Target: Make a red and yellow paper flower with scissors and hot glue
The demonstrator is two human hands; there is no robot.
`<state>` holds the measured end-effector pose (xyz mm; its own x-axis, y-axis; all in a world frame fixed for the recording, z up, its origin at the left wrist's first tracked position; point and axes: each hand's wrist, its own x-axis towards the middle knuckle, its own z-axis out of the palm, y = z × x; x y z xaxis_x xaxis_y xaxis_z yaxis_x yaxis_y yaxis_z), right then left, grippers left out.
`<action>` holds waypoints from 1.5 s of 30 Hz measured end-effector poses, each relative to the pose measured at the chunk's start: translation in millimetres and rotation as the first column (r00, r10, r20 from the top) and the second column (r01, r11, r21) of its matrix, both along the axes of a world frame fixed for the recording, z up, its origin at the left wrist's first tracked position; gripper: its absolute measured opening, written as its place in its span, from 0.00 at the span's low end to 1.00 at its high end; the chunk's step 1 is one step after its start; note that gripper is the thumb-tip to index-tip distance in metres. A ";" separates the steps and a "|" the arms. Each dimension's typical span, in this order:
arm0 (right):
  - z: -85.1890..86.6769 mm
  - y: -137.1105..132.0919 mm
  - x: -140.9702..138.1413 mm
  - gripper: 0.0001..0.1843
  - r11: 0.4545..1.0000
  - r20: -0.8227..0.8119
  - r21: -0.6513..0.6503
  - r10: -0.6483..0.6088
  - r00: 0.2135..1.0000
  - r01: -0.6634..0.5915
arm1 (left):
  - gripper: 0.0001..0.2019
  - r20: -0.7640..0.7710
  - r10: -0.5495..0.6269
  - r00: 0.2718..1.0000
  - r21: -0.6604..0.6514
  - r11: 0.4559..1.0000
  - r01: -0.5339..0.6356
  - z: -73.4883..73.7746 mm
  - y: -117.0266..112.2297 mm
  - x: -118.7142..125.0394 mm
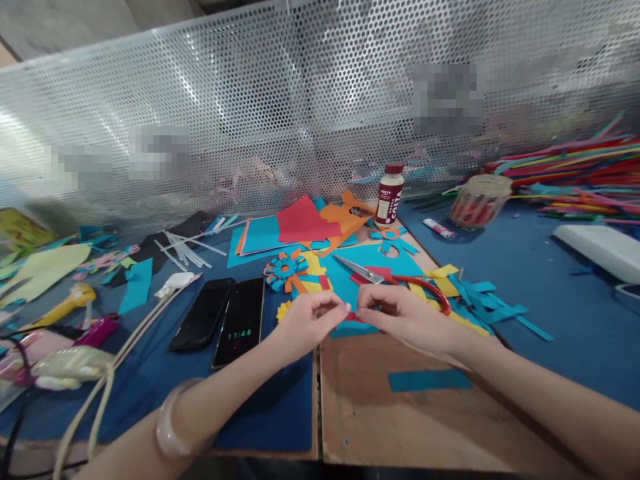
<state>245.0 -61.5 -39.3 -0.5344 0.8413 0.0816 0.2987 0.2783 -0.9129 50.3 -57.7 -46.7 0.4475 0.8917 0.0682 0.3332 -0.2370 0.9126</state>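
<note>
My left hand [314, 321] and my right hand [407, 317] meet near the middle of the table, fingertips pinched close together. Between them runs a small red paper strip [353, 317], mostly covered by the fingers. Just beyond the hands lie orange-handled scissors [373, 273], their blades resting on blue paper [407, 260]. Left of the scissors is a blue and orange paper flower [285, 267]. A yellow paper piece [283, 311] shows beside my left hand. Nearer to me, a flat blue paper strip [430, 380] lies on the bare wood.
Two phones [203, 313] lie left of my hands, near a cable [127, 350] and glue guns [75, 303]. At the back stand a Costa bottle [389, 195] and a jar [480, 201], before a perforated metal screen [300, 100]. Pipe cleaners [575, 173] are piled at right.
</note>
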 end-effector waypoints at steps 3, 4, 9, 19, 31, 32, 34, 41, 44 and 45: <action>-2.0 2.5 2.6 0.12 1.000 0.040 0.013 0.020 0.999 -0.021 | 0.10 -0.025 -0.037 0.999 0.003 0.999 0.037 0.2 -0.4 -0.1; -2.8 3.6 3.4 0.12 0.999 0.058 0.023 0.029 0.998 -0.030 | 0.10 -0.030 -0.038 0.999 0.007 0.999 0.038 0.2 -0.7 0.0; -8.1 8.4 5.5 0.14 0.992 0.110 0.103 0.063 0.992 -0.075 | 0.10 -0.061 -0.045 0.997 0.027 0.999 0.047 1.1 -3.0 0.9; -3.2 4.6 4.2 0.16 0.997 0.058 0.063 -0.047 0.997 0.043 | 0.11 -0.016 -0.017 1.000 -0.009 1.000 0.016 1.0 1.5 0.0; -8.0 4.3 -3.1 0.18 0.986 -0.091 -0.018 -0.169 0.981 0.168 | 0.11 0.149 0.117 0.982 -0.043 0.993 -0.112 -3.2 6.1 2.8; -8.3 4.2 -3.7 0.18 0.983 -0.094 -0.019 -0.182 0.979 0.181 | 0.11 0.149 0.130 0.980 0.011 0.991 -0.133 -3.3 6.1 2.7; -8.5 4.0 -4.7 0.18 0.979 -0.089 -0.012 -0.206 0.975 0.206 | 0.11 0.142 0.149 0.979 0.157 0.973 -0.171 -2.7 5.3 2.2; -4.4 1.6 -3.9 0.16 0.975 0.013 0.168 -0.148 0.989 0.144 | 0.09 0.077 0.085 0.993 0.185 0.978 -0.098 -1.9 3.2 1.9; -5.8 3.0 -2.7 0.14 0.961 0.045 0.254 -0.127 0.991 0.112 | 0.10 0.088 0.041 0.995 0.067 0.997 -0.047 -4.3 5.6 1.3; -7.1 3.8 -2.5 0.13 0.955 0.050 0.278 -0.126 0.991 0.108 | 0.10 0.104 0.027 0.994 0.027 0.999 -0.030 -4.8 6.2 1.1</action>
